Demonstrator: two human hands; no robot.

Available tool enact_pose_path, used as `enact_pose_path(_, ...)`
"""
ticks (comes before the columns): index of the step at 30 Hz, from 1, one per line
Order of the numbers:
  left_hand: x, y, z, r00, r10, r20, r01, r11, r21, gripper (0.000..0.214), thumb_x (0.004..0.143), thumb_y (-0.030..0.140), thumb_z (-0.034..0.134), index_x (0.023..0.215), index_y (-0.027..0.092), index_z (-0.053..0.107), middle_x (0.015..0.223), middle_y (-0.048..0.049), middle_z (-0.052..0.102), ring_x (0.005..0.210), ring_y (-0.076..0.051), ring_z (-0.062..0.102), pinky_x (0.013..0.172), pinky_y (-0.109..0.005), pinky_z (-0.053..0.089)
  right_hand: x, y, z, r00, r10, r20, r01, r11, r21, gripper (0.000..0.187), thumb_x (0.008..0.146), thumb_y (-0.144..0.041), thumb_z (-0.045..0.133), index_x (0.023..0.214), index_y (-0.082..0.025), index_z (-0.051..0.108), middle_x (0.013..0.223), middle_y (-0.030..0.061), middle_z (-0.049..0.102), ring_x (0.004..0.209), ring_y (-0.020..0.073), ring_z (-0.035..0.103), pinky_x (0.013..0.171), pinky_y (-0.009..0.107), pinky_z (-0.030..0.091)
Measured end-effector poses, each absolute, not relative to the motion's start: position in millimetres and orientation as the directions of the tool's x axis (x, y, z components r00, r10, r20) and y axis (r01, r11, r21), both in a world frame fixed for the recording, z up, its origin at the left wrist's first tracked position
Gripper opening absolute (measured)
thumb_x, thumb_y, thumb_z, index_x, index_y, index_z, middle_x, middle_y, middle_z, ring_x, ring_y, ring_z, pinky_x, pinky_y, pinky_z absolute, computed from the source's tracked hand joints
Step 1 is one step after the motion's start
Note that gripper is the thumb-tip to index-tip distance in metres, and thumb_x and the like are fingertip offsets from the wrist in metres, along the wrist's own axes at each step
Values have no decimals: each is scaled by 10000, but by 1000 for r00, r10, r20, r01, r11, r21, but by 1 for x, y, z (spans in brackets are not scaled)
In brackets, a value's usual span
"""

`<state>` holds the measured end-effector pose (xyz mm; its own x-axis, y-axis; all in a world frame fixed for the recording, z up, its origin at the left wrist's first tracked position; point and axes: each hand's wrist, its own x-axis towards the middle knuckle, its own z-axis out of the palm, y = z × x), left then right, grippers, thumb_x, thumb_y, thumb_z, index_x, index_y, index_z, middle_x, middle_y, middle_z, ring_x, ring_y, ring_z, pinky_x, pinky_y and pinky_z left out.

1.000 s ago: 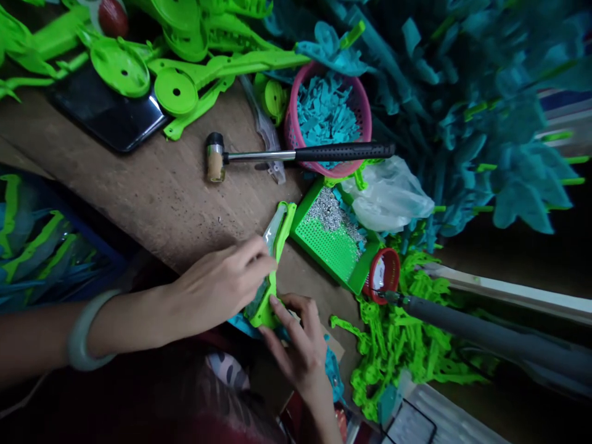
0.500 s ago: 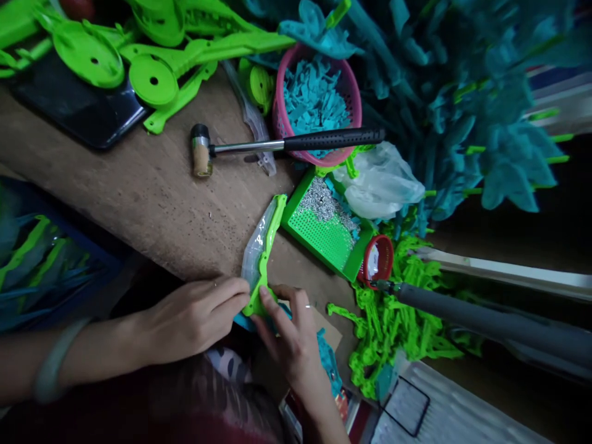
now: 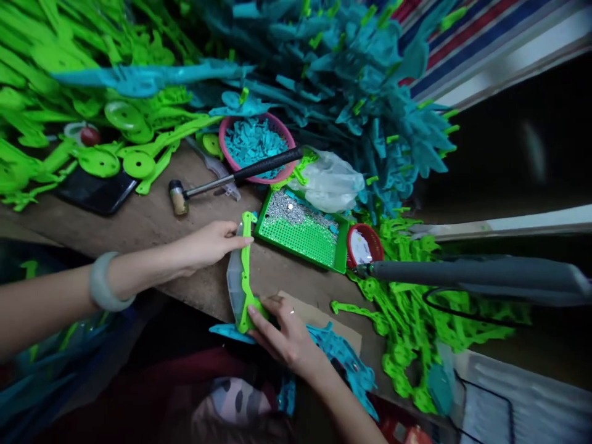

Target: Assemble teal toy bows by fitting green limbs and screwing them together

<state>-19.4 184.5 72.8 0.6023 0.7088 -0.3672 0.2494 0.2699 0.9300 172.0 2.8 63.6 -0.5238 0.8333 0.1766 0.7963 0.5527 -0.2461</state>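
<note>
A long bright green plastic part [image 3: 246, 271] with a clear, curved plastic piece [image 3: 235, 280] along its left side is between my two hands, above the near edge of the workbench. My left hand [image 3: 210, 248] pinches its far end between thumb and fingers. Closed on the wider near end is my right hand [image 3: 284, 330], its thumb on top. A blue plastic piece [image 3: 231, 333] shows beneath that end. Just beyond lies a green perforated tray [image 3: 300, 240] containing small shiny metal bits.
A mallet [image 3: 208, 185] rests against a pink basket [image 3: 226, 151] of blue scraps. A grey electric screwdriver [image 3: 416, 274] extends from the right beside a red basket [image 3: 377, 243]. Green parts [image 3: 402, 308] and blue parts [image 3: 324, 92] are heaped around; a black phone-like slab [image 3: 99, 194] lies left.
My left hand has moved from the near end of the green part to its far end. My right hand stays at the near end. The camera view has shifted and turned.
</note>
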Motion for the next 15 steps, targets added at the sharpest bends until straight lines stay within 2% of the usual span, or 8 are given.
enact_pose_path(5,-22,173,75,598,713,-366,173,331,928,312,819,448,640,926,155,629,902,-28,693,840,-177,629,791,-319,490,175,4,62,-555,794,249,777,602,-186,372,908,-225,602,1266,-121,596,1074,173,664,975,235,616,740,319,592)
enact_pose_path(10,-19,173,78,524,764,-377,217,308,926,347,856,491,623,939,155,650,924,-53,723,875,-186,657,829,-316,501,179,8,63,-584,748,315,746,648,-153,332,907,-133,562,1236,-114,605,1027,159,678,955,235,615,746,333,573)
enact_pose_path(12,-19,170,77,480,787,-389,212,327,921,376,847,517,635,944,154,653,896,-59,735,827,-190,669,779,-308,518,180,10,67,-560,780,278,750,620,-228,347,919,-143,552,1265,-144,583,1018,134,672,941,213,616,745,319,562)
enact_pose_path(15,-24,159,77,445,824,-350,201,289,936,385,826,517,673,996,171,653,911,-53,746,828,-198,683,764,-306,541,181,14,79,-404,906,125,766,410,-495,545,899,-373,625,1369,-142,477,1099,133,634,1001,214,608,785,328,556)
